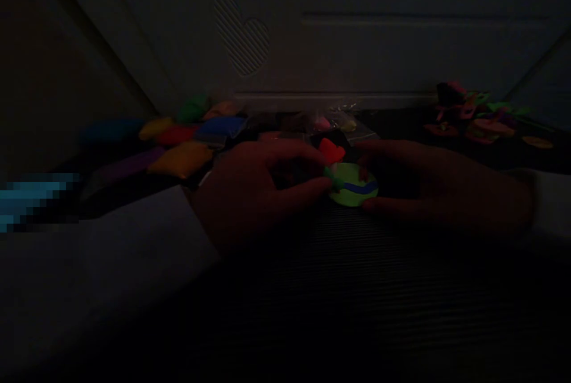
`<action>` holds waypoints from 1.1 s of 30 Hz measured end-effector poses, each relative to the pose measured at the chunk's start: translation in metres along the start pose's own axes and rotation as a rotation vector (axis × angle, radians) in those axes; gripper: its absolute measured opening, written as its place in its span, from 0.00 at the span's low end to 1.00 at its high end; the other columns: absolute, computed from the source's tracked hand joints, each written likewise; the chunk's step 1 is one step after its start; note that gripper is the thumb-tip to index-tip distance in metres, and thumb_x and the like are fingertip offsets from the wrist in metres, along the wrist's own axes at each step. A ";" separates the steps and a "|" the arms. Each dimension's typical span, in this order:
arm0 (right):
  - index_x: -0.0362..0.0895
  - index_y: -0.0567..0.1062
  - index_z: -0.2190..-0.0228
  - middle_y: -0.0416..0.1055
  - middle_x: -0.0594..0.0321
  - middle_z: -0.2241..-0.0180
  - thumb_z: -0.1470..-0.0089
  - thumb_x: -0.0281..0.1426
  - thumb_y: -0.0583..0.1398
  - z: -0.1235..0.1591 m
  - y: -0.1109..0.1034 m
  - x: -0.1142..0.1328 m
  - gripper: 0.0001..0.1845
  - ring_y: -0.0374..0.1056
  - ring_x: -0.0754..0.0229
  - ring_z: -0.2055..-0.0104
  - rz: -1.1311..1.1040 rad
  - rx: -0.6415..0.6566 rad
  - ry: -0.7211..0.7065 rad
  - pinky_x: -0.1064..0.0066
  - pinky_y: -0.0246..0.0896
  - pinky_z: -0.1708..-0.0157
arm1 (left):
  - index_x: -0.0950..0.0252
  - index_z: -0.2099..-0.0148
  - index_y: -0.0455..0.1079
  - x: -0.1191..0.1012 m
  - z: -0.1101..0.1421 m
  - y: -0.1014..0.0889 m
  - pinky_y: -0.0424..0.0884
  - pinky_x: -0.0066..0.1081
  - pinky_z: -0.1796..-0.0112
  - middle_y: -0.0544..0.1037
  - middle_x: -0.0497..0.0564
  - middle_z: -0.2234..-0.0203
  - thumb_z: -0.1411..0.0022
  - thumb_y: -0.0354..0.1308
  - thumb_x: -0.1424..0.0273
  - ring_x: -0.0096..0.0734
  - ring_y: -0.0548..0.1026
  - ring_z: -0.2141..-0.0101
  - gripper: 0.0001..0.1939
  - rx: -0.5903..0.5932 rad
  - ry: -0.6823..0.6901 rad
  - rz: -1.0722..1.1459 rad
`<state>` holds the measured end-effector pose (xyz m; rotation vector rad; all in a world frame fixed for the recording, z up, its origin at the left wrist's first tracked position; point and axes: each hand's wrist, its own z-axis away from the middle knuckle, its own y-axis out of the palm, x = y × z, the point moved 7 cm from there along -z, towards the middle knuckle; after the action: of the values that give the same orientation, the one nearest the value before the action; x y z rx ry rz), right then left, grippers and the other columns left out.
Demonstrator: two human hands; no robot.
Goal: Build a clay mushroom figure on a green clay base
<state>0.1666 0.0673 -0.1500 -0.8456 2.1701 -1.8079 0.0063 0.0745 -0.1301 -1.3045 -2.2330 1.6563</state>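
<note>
On a dark ribbed surface lies a round, flat yellow-green clay disc (350, 198) with a wavy blue clay strip (359, 187) across it. My left hand (263, 187) pinches a small green clay piece (334, 178) between thumb and fingertips at the disc's left edge. From the other side, my right hand (441, 184) grips the disc's right edge, with the thumb in front and the fingers behind. A red clay lump (331, 151) sits just behind the disc. The picture is very dark, so fine finger contact is hard to see.
Bags of coloured clay, among them an orange one (181, 159) and a blue one (220, 128), lie at the back left. Finished-looking clay figures (488, 128) stand at the back right. A pale panel (379, 56) with a heart relief rises behind.
</note>
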 end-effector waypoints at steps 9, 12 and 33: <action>0.48 0.57 0.47 0.61 0.68 0.51 0.55 0.50 0.56 0.000 0.000 0.000 0.36 0.61 0.59 0.52 -0.004 -0.001 -0.003 0.65 0.62 0.54 | 0.54 0.62 0.70 0.002 0.000 0.000 0.68 0.24 0.69 0.75 0.38 0.66 0.48 0.56 0.61 0.24 0.74 0.69 0.10 0.010 -0.029 0.042; 0.48 0.57 0.47 0.61 0.68 0.51 0.56 0.50 0.56 0.000 -0.001 -0.001 0.37 0.61 0.58 0.53 -0.002 -0.002 0.003 0.63 0.61 0.54 | 0.55 0.62 0.70 0.001 0.000 -0.001 0.68 0.25 0.69 0.75 0.39 0.67 0.49 0.57 0.60 0.25 0.74 0.69 0.11 -0.010 -0.022 0.013; 0.50 0.54 0.45 0.63 0.69 0.53 0.54 0.46 0.56 -0.001 -0.001 0.000 0.36 0.63 0.60 0.54 -0.024 0.033 -0.039 0.66 0.63 0.57 | 0.59 0.60 0.70 -0.002 0.002 -0.012 0.67 0.25 0.68 0.75 0.41 0.65 0.47 0.55 0.70 0.27 0.72 0.65 0.11 -0.079 -0.067 0.123</action>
<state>0.1665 0.0687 -0.1491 -0.8957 2.1098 -1.8177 -0.0006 0.0710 -0.1205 -1.4534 -2.3225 1.6904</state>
